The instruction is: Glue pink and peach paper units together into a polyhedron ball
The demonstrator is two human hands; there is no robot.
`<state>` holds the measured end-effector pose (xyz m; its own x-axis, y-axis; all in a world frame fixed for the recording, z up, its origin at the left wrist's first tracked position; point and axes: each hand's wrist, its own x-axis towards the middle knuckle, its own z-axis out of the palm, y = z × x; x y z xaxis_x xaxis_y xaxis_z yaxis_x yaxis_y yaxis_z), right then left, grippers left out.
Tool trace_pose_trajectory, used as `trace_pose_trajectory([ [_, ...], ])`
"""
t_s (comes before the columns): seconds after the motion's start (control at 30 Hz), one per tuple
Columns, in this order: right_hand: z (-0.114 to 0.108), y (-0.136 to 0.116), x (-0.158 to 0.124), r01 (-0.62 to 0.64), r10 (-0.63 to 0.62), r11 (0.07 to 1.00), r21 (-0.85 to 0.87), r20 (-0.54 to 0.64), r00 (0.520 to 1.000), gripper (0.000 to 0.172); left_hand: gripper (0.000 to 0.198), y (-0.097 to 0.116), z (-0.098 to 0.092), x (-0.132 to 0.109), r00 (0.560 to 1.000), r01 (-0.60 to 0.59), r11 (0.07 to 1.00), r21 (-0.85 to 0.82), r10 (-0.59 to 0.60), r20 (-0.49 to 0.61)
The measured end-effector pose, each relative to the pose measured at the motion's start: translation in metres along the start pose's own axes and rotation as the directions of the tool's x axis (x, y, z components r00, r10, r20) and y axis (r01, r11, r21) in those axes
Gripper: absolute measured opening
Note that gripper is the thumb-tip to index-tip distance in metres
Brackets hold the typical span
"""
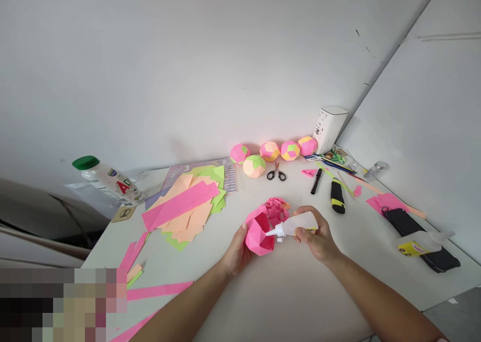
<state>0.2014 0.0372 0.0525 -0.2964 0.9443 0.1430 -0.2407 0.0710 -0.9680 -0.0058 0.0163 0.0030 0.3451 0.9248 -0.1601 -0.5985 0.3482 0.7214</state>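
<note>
My left hand point(237, 249) is closed around the left side of a pink folded-paper ball point(257, 241), which has an opening facing right. In my right hand point(315, 236) is a white glue bottle point(298, 225), tilted so its narrow nozzle points left and meets the rim of that opening. Whether glue is coming out is too small to tell. Just behind the ball lies a heap of small pink folded paper pieces point(276, 209). A small white cap point(279, 239) shows below the bottle's nozzle.
Finished paper balls point(269, 151) line the wall, near scissors point(276, 174). Paper sheets point(188, 209) and a green-capped bottle point(112, 181) are at left. A marker point(316, 181), box cutter point(337, 196), black phone point(406, 224), second glue bottle point(417, 244) and white container point(330, 126) are at right.
</note>
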Motion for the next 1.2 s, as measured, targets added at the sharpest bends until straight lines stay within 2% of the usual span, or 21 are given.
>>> trace_pose_trajectory([
  [0.43,0.0039,-0.0061,0.0005,-0.047,0.047,0.998,-0.043,0.011,0.999,0.035,0.06,-0.0014,-0.0007,0.0002,1.0,0.001,0.999,0.037,-0.001,0.006],
  [1.2,0.005,-0.0089,0.0017,-0.043,0.044,0.998,-0.055,0.019,0.999,0.033,0.056,-0.0017,0.0008,-0.0003,1.0,-0.018,1.0,0.016,0.018,0.016],
])
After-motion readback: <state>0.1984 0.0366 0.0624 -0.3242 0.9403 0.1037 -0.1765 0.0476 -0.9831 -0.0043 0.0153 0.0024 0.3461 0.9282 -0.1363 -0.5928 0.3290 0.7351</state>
